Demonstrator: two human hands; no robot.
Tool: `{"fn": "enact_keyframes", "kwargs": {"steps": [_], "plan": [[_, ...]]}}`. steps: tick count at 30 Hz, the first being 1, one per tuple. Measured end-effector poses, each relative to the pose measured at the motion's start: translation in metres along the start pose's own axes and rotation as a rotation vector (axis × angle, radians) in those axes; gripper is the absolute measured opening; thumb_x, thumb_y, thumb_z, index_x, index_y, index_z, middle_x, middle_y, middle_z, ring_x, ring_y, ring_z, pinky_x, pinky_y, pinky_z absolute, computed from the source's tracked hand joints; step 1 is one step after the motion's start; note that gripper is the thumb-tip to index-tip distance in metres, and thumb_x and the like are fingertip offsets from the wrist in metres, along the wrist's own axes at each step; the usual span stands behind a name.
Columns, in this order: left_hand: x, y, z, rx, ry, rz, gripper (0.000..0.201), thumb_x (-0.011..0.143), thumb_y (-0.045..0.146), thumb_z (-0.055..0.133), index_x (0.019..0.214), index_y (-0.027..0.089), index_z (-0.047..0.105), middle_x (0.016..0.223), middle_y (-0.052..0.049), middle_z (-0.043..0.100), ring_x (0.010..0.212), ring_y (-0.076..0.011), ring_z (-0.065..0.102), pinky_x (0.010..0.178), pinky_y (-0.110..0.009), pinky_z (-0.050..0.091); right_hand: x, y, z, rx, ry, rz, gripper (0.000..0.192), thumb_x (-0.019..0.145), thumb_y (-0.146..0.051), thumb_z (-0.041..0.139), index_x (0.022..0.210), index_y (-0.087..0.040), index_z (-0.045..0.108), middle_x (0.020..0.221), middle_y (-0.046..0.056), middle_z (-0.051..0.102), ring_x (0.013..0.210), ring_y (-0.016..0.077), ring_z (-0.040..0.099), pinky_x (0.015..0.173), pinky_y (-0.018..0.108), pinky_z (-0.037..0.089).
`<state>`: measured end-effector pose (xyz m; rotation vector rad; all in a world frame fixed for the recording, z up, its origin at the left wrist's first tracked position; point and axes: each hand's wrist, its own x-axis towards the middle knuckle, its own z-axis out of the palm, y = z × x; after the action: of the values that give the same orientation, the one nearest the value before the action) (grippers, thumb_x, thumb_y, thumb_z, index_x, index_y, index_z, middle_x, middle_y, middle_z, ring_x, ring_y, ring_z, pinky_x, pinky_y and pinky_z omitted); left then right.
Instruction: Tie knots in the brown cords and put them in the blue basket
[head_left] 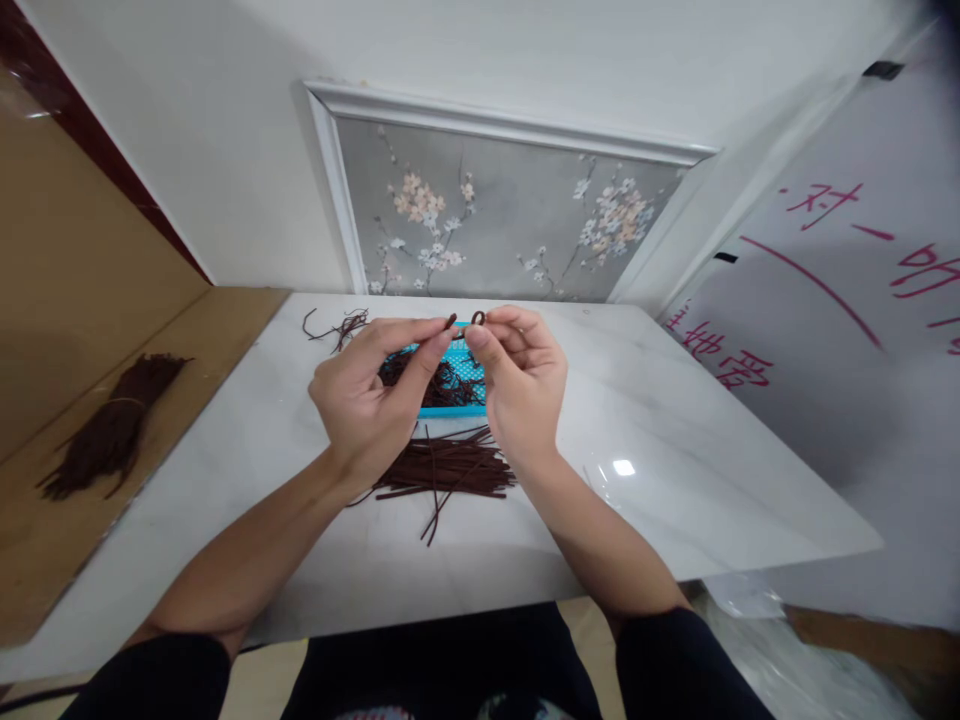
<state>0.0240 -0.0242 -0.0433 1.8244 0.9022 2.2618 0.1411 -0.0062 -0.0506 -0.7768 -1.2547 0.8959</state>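
Observation:
Both hands are raised over the table, pinching one thin dark brown cord (478, 318) between them. My left hand (379, 385) grips it between thumb and forefinger, and a short end sticks up past the fingertips. In my right hand (521, 375) the cord bends into a small loop at the thumb and fingers. Behind and below the hands is a blue plastic basket (454, 411) with a tangle of brown cords (442, 385) in it. A loose pile of straight brown cords (450, 465) lies nearer to me, partly hidden by my left wrist.
A few curly brown cords (349, 325) lie at the table's back left. On the brown board (187, 400) to the left rests a bundle of cords (112, 425) tied with a band. A whiteboard (810, 280) with red writing stands at the right of the marble-look table (637, 420).

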Motion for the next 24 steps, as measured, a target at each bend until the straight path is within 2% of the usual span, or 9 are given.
{"fn": "enact_keyframes", "kwargs": {"steps": [6, 9, 11, 15, 20, 24], "plan": [[0.003, -0.003, -0.001, -0.035, -0.065, 0.102, 0.028, 0.085, 0.015, 0.071, 0.102, 0.037, 0.075, 0.089, 0.003, 0.074, 0.082, -0.0147, 0.068, 0.071, -0.033, 0.055, 0.000, -0.002, -0.001, 0.078, -0.048, 0.066, 0.026, 0.084, -0.048, 0.068, 0.098, -0.026, 0.068, 0.096, 0.004, 0.073, 0.096, 0.0213, 0.070, 0.089, 0.041, 0.059], [0.004, -0.001, -0.003, -0.023, -0.121, 0.143, 0.025, 0.085, 0.014, 0.070, 0.097, 0.036, 0.075, 0.089, 0.004, 0.073, 0.083, -0.0136, 0.068, 0.073, -0.031, 0.056, -0.001, -0.005, -0.001, 0.093, -0.075, 0.082, 0.022, 0.084, -0.045, 0.069, 0.096, -0.027, 0.071, 0.099, 0.003, 0.074, 0.098, 0.0218, 0.070, 0.090, 0.042, 0.058], [0.004, 0.001, -0.004, -0.013, -0.133, 0.121, 0.021, 0.087, 0.017, 0.070, 0.097, 0.034, 0.074, 0.090, 0.004, 0.073, 0.084, -0.0134, 0.068, 0.076, -0.030, 0.056, -0.001, -0.007, -0.001, 0.091, -0.096, 0.095, 0.021, 0.083, -0.045, 0.069, 0.095, -0.028, 0.073, 0.100, 0.003, 0.075, 0.099, 0.0221, 0.070, 0.090, 0.042, 0.059], [0.002, 0.002, -0.004, -0.036, -0.089, -0.001, 0.025, 0.087, 0.023, 0.072, 0.110, 0.033, 0.070, 0.090, 0.002, 0.073, 0.083, -0.0133, 0.069, 0.078, -0.030, 0.057, -0.002, -0.011, -0.001, 0.158, -0.117, 0.103, 0.020, 0.081, -0.044, 0.072, 0.093, -0.028, 0.075, 0.099, 0.002, 0.076, 0.098, 0.0215, 0.071, 0.089, 0.040, 0.059], [0.005, -0.004, -0.004, -0.064, -0.123, 0.122, 0.021, 0.087, 0.017, 0.070, 0.099, 0.032, 0.075, 0.087, 0.002, 0.074, 0.081, -0.0136, 0.068, 0.070, -0.030, 0.055, -0.002, -0.013, 0.000, 0.226, -0.104, 0.152, 0.021, 0.076, -0.043, 0.077, 0.090, -0.027, 0.078, 0.096, 0.001, 0.078, 0.096, 0.0213, 0.072, 0.089, 0.039, 0.060], [0.008, -0.006, -0.004, -0.062, -0.163, 0.123, 0.023, 0.087, 0.019, 0.070, 0.103, 0.035, 0.074, 0.090, 0.003, 0.074, 0.082, -0.0142, 0.068, 0.070, -0.032, 0.055, 0.000, -0.009, 0.000, 0.320, -0.125, 0.127, 0.019, 0.072, -0.041, 0.081, 0.088, -0.029, 0.079, 0.095, -0.001, 0.078, 0.098, 0.0207, 0.072, 0.090, 0.038, 0.059]]}}
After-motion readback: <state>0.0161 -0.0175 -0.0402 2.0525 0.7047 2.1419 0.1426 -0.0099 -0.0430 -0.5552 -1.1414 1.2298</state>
